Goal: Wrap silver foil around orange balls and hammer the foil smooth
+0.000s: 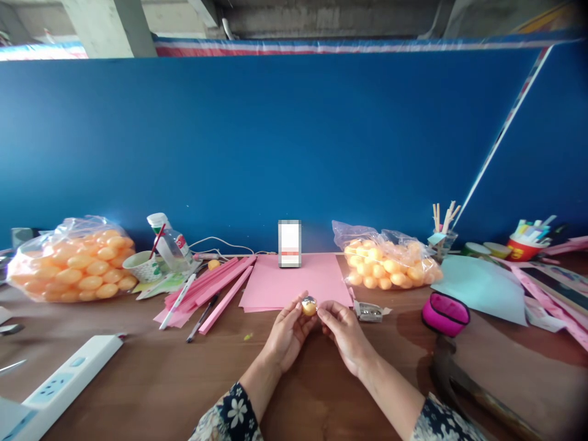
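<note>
My left hand [290, 331] is closed around a small shiny ball [309, 305], gold below and silvery on top. It holds the ball over the brown table, just in front of the pink paper sheets [294, 285]. Close at the ball's right side, my right hand [342, 327] has its thumb and fingertips pinched together. Whatever lies between those fingertips is too small to name. Right of my right hand rests a small clear packet [369, 312] with shiny bits inside.
Bags of orange balls stand at left [76, 266] and right [388, 263]. A blurred-out phone-like object [290, 244] stands upright on the paper. Pink strips [206, 285], a pen [202, 318], a power strip [68, 380], a magenta pouch [445, 313] and a dark curved object [478, 392] lie around.
</note>
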Demonstrator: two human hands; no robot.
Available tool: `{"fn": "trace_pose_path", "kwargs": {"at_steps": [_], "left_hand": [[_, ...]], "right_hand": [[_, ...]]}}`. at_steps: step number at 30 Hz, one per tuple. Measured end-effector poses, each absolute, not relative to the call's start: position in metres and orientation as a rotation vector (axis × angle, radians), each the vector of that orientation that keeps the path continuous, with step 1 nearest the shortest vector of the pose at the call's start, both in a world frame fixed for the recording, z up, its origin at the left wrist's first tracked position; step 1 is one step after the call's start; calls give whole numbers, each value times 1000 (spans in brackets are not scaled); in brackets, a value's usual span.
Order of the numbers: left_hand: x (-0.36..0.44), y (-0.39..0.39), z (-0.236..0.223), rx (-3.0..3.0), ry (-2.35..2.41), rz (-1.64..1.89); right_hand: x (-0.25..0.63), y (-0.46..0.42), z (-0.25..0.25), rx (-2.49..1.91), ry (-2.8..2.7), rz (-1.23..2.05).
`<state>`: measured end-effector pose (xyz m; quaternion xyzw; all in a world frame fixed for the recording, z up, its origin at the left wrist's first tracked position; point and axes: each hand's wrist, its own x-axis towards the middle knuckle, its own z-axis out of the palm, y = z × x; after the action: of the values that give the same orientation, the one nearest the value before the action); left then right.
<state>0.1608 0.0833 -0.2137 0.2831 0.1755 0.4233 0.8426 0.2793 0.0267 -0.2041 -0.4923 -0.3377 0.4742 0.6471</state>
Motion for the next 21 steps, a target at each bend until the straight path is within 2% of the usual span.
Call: {"fn": "trace_pose_path", "kwargs": {"at_steps": [21], "left_hand": [[157,84,-209,580,313,834]], "right_hand": [[280,28,-206,-1051,-765,1090]]}}
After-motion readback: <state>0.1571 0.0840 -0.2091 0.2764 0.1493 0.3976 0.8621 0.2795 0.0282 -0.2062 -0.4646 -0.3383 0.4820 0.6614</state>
